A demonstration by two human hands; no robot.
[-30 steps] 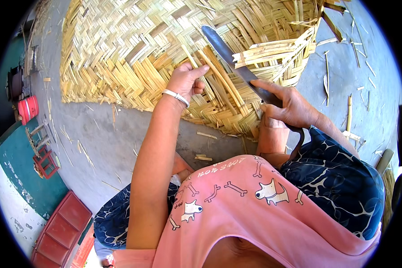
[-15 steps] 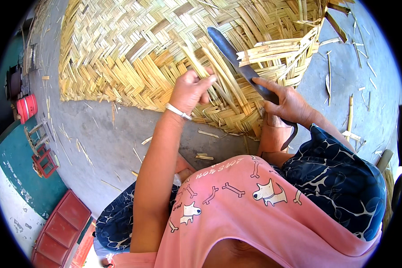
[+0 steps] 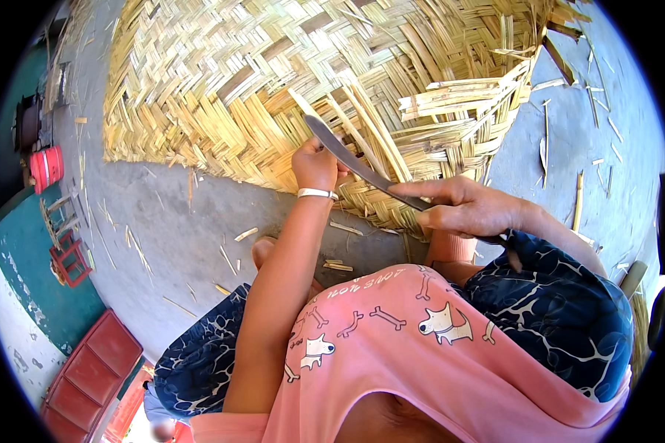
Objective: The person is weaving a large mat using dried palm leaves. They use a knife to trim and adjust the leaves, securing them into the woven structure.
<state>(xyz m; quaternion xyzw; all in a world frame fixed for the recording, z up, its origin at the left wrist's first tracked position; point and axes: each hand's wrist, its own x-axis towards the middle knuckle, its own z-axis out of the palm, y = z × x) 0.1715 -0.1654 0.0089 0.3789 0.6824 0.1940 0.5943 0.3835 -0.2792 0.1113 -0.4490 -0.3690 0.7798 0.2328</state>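
A large woven mat [image 3: 199,70] of pale yellow split-reed strips lies on the floor in front of me. At its near edge my left hand [image 3: 318,167] is closed round a reed strip [image 3: 298,101], whose end points up past my fingers. My right hand [image 3: 474,207] grips a long dark knife [image 3: 353,161] by the handle, index finger stretched along it. The blade slants up and left across my left fingers, partly hiding them; whether it touches the strip I cannot tell. More loose strips [image 3: 379,133] stand up from the weave beside the blade.
Folded strip ends [image 3: 447,102] stick out at the mat's right corner. Reed scraps [image 3: 338,265] are scattered over the grey floor. To the left are a red bucket-like container [image 3: 46,168], a small red stool [image 3: 72,260] and a red panelled piece [image 3: 96,362]. My bare feet are near the mat's edge.
The knife has swung down and left from beside the loose strips to across my left fingers. My right hand has come lower, and my left hand slightly lower and right.
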